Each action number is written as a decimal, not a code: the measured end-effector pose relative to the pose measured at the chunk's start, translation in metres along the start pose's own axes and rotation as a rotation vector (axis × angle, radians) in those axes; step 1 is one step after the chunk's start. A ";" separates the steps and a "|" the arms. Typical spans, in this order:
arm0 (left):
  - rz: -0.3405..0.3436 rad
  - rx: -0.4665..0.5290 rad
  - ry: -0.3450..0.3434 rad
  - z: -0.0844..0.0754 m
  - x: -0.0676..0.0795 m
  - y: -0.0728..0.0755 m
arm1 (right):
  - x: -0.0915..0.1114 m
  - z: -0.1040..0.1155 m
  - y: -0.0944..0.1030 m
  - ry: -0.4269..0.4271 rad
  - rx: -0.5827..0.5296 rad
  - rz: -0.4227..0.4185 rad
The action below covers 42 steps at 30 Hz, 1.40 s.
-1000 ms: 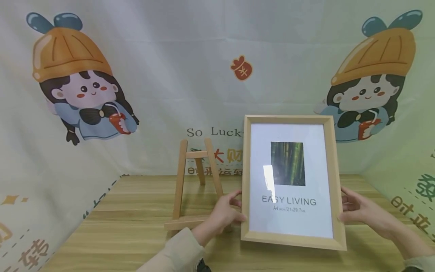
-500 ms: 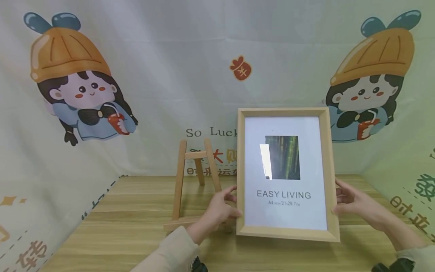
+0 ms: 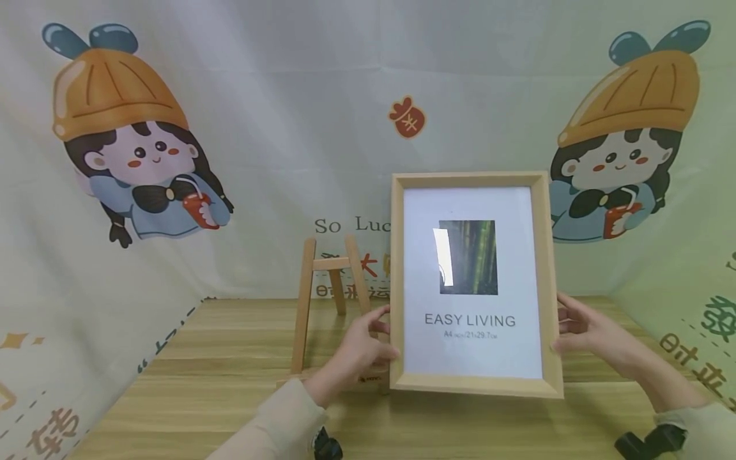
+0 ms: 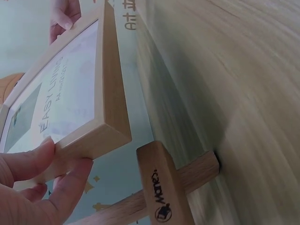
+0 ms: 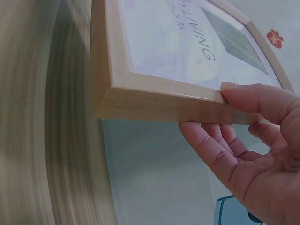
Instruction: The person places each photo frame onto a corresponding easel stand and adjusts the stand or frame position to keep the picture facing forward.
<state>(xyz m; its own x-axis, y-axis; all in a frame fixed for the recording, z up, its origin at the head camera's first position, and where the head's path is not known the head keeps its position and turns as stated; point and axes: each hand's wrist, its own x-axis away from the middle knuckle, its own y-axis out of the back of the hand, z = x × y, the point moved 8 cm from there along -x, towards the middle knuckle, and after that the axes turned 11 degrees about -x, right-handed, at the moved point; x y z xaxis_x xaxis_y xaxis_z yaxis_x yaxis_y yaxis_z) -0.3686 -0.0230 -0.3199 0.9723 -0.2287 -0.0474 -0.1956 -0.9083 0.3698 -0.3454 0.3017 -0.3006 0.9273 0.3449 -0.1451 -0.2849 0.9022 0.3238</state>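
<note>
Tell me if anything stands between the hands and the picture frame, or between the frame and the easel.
Nothing visible separates the left hand or right hand from the picture frame; both grip its sides. Toward the easel, only the left hand shows in between, partly overlapping it in the head view.

Head view: the picture frame (image 3: 477, 300) right of centre blocks the end of the wall lettering (image 3: 359, 223), the small print (image 3: 470, 335) on it is kinda too tiny to read, left hand (image 3: 358, 345) covers some easel (image 3: 303, 306), right sleeve (image 3: 704, 429) gets chopped lower right.
</note>
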 end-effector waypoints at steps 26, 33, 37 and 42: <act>-0.092 -0.068 -0.021 -0.002 0.010 0.049 | -0.029 0.027 -0.032 0.062 -0.009 0.012; -0.123 -0.062 -0.017 -0.001 0.014 0.060 | -0.034 0.033 -0.042 0.079 -0.021 0.026; -0.142 -0.034 -0.019 0.001 0.016 0.067 | -0.038 0.033 -0.047 0.077 -0.031 0.031; -0.150 -0.019 -0.011 0.005 0.020 0.075 | -0.045 0.032 -0.054 0.077 -0.055 0.035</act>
<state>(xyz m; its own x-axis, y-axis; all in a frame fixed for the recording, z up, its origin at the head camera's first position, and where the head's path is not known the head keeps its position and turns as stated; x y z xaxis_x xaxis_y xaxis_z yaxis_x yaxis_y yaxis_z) -0.3641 -0.0978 -0.2972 0.9891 -0.0946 -0.1132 -0.0456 -0.9258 0.3752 -0.3643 0.2291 -0.2821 0.8957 0.3937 -0.2067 -0.3318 0.9012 0.2789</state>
